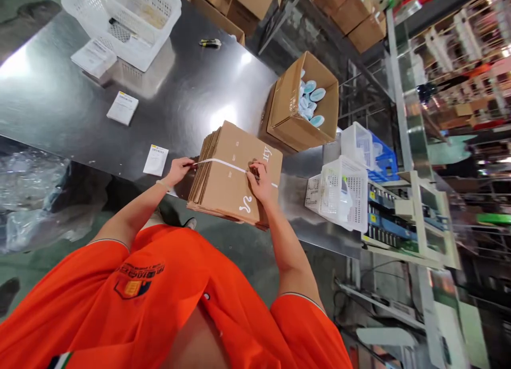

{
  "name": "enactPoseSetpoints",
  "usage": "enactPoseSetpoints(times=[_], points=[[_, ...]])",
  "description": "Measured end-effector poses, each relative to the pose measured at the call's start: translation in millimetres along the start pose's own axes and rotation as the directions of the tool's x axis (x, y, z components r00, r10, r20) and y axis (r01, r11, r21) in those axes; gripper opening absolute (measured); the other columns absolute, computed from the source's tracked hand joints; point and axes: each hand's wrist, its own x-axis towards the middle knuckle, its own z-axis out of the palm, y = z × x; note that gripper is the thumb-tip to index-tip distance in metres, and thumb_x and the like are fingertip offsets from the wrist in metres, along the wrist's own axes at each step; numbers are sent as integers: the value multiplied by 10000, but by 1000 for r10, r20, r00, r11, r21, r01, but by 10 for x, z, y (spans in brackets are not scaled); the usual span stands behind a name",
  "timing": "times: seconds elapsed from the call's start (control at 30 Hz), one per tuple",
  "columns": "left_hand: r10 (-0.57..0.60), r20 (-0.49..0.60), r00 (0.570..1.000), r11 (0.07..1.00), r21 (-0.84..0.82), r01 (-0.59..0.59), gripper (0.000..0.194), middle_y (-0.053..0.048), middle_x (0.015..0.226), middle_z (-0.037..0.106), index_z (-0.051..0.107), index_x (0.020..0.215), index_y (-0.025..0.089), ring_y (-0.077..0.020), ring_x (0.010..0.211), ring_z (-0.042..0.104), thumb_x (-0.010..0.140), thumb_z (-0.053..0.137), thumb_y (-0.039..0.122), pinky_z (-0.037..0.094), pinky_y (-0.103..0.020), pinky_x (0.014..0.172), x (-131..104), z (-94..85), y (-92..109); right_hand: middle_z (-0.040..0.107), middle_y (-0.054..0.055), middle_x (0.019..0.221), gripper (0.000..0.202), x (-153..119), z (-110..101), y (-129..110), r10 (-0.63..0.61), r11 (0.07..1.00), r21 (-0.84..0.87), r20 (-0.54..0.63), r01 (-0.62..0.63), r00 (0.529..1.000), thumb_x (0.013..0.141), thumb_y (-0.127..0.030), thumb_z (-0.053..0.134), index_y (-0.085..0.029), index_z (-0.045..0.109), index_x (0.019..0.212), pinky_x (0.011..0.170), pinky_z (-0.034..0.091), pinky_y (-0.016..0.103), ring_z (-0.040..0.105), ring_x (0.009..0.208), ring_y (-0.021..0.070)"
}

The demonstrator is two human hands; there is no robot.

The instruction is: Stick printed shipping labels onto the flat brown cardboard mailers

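A stack of flattened cardboard cartons lies at the near edge of the steel table, bound by a white strap. White lettering and a curly mark are printed on the top carton. At the stack's left side, my left hand is closed, pinching the strap where it bends over the edge. My right hand rests on the top carton with curled fingers closed at the strap. What lies under its fingertips is partly hidden.
The steel table bears a white basket, white card piles, a single card and a box cutter. An open carton of pale blue items stands behind the stack. White baskets sit right.
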Motion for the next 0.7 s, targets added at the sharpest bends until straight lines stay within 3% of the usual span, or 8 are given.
enactPoseSetpoints(times=[0.13, 0.23, 0.33, 0.47, 0.7], points=[[-1, 157, 988, 995, -101, 17, 265, -68, 814, 758, 675, 675, 203, -259, 953, 723, 772, 858, 370, 578, -406, 976, 35, -94, -8, 665, 178, 1274, 290, 1, -2, 6, -22, 1000, -6, -8, 22, 1000, 1078, -546, 602, -269, 675, 1124, 1181, 551, 619, 643, 1272, 376], [-12, 190, 982, 994, -106, 33, 364, -38, 726, 706, 665, 667, 205, -224, 833, 662, 816, 825, 496, 569, -375, 898, 32, -89, 11, 666, 173, 1259, 262, 3, -4, 22, -41, 999, -12, -13, 41, 999, 1072, -521, 606, -272, 676, 1119, 1150, 567, 623, 647, 1254, 377], [-28, 153, 988, 997, -64, 38, 371, -53, 757, 749, 708, 708, 202, -228, 819, 681, 834, 816, 534, 582, -377, 880, 18, -39, 20, 672, 161, 1247, 236, 7, 10, 58, -66, 998, -19, -36, 65, 997, 1066, -506, 612, -283, 678, 1108, 1114, 585, 611, 653, 1240, 372], [-53, 70, 996, 995, 83, 47, 295, -91, 788, 796, 769, 721, 199, -270, 852, 732, 831, 839, 464, 600, -413, 884, 27, 16, 43, 677, 160, 1239, 228, 19, 40, 108, -88, 996, -25, -62, 87, 994, 1066, -508, 614, -294, 683, 1103, 1098, 589, 616, 655, 1223, 375], [-124, -46, 991, 925, 357, 132, 288, -123, 637, 717, 744, 594, 188, -329, 846, 753, 846, 854, 273, 583, -432, 867, 134, -27, 160, 685, 162, 1211, 241, 43, 60, 57, -71, 997, 3, -65, 71, 995, 1054, -517, 628, -283, 684, 1069, 1098, 589, 627, 654, 1187, 373]])
